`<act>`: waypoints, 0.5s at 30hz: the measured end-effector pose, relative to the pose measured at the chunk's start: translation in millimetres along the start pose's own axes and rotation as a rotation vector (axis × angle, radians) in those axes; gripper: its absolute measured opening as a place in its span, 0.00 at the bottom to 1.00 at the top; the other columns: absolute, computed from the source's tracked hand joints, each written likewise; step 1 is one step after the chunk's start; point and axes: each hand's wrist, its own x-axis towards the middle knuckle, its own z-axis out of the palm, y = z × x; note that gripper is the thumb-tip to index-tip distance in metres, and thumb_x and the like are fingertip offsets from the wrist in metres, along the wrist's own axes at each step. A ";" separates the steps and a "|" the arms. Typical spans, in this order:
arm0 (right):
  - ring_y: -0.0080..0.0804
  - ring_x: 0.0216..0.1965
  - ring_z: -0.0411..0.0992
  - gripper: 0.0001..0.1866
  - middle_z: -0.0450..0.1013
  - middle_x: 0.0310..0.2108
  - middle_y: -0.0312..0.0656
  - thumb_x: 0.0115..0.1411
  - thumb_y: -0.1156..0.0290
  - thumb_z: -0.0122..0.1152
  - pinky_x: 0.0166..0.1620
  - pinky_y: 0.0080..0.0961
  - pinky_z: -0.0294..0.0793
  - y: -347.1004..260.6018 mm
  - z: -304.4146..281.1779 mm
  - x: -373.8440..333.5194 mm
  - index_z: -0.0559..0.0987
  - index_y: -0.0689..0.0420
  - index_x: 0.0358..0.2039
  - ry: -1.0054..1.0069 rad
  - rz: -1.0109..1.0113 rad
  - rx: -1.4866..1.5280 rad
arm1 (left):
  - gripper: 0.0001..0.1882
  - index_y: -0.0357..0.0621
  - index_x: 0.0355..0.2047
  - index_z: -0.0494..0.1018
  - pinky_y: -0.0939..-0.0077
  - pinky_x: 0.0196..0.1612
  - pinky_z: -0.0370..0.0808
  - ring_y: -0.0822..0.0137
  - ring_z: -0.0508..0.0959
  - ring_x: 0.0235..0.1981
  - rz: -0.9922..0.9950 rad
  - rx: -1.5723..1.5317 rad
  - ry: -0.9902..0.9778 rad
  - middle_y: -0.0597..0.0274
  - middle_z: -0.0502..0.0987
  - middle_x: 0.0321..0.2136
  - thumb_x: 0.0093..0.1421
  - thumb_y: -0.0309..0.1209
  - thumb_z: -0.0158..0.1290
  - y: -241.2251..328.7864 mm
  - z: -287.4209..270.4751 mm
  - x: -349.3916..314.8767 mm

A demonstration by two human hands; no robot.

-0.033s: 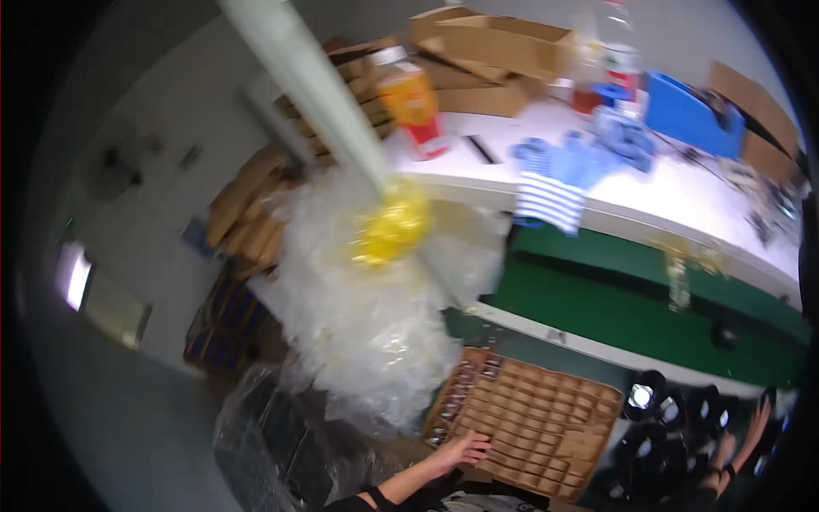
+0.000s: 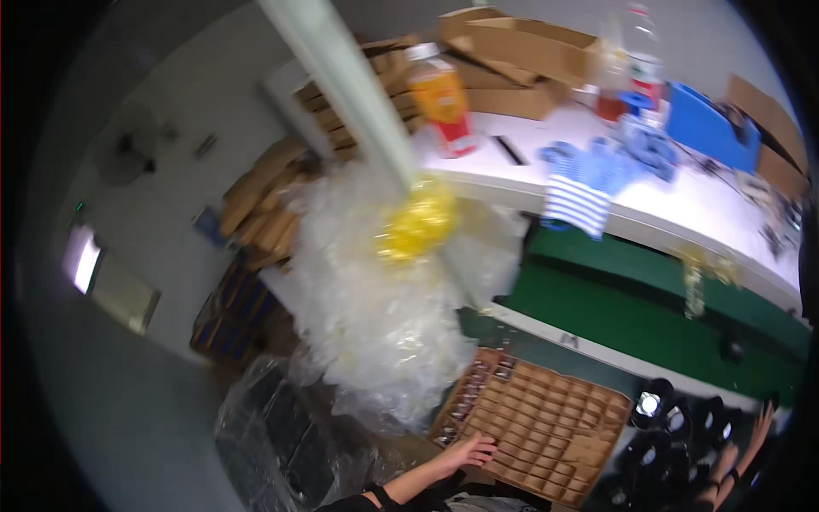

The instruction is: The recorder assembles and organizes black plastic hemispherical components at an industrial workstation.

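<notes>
My left hand rests over the near left part of a brown cardboard divider tray, its fingers stretched out and nothing visible in them. Most cells of the tray look bare; small dark, shiny pieces fill the cells along its left side, with a few at the far corner. At the far right, my right hand reaches out with fingers extended beside a group of black round parts, some with bright, shiny centres. A dark thing sits at its fingertips, too small to make out.
Left of the tray is a heap of clear plastic bags, with a yellow bundle by a pale post. Beyond, a white shelf holds a bottle, striped gloves, a blue holder and cardboard boxes.
The whole view has shifted, so most things appear slightly farther right. Both hands keep about the same place relative to the tray and the black parts.
</notes>
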 end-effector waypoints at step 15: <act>0.53 0.62 0.51 0.37 0.51 0.61 0.54 0.46 0.80 0.51 0.62 0.47 0.51 -628.4 -79.8 -452.3 0.59 0.48 0.61 -0.483 -1.868 0.139 | 0.24 0.43 0.54 0.63 0.75 0.44 0.71 0.67 0.75 0.43 0.467 -0.302 0.250 0.56 0.73 0.48 0.67 0.47 0.36 -154.5 -148.2 -129.8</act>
